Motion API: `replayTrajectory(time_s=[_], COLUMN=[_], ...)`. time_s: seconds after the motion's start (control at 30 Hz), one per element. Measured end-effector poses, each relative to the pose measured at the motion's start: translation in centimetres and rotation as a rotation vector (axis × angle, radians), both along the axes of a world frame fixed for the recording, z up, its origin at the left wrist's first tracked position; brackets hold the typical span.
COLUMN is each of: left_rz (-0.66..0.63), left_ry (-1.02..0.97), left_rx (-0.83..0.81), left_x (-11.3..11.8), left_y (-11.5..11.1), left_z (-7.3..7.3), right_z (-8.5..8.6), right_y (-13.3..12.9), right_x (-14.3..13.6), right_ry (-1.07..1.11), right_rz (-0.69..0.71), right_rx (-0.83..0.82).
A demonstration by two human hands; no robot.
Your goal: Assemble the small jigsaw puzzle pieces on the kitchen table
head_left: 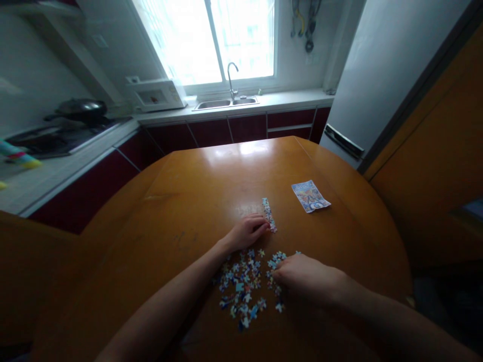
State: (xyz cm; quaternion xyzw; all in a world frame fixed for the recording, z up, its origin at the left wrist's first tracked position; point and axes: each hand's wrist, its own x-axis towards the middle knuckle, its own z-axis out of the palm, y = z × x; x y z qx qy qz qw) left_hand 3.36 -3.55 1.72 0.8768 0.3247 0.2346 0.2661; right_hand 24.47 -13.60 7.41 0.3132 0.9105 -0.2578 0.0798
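A narrow strip of joined jigsaw puzzle pieces [266,207] lies on the table. My left hand [249,232] rests beside its near end, fingers curled together and their tips against the strip's left edge. Nearer to me, my right hand [304,274] is closed, knuckles up, over the right part of the loose jigsaw pieces [245,274]. Its fingertips are hidden, so any piece between them does not show. The loose pieces are mostly light blue, white and dark blue, spread in a heap below and between both hands.
A printed picture sheet [310,196] lies right of the strip on the brown wooden table [211,186]. Past the table's far edge stand a counter with a sink [226,102], a white microwave [156,94] and a stove with a pan [81,109]. A fridge [362,75] stands at right.
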Motion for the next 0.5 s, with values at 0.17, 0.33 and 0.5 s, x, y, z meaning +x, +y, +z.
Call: replayTrajectory(time_s=[0.17,0.33,0.5], left_rz=[0.010,0.017,-0.021], left_ry=[-0.052,-0.087,-0.042], left_rx=[0.032,0.119,0.245], left_x=[0.0,-0.1,-0.1], left_y=[0.1,0.0,0.0], left_z=[-0.1,-0.1,-0.3], right_z=[-0.5,-2.9,-5.0], right_y=[3.4,7.3,8.5], right_x=[1.9,2.8,2.1], right_ry=[0.316,0.577,0.760], right_rz=[-0.138,-0.474,-0.651], right_rx=[-0.068,-0.156,-0.265])
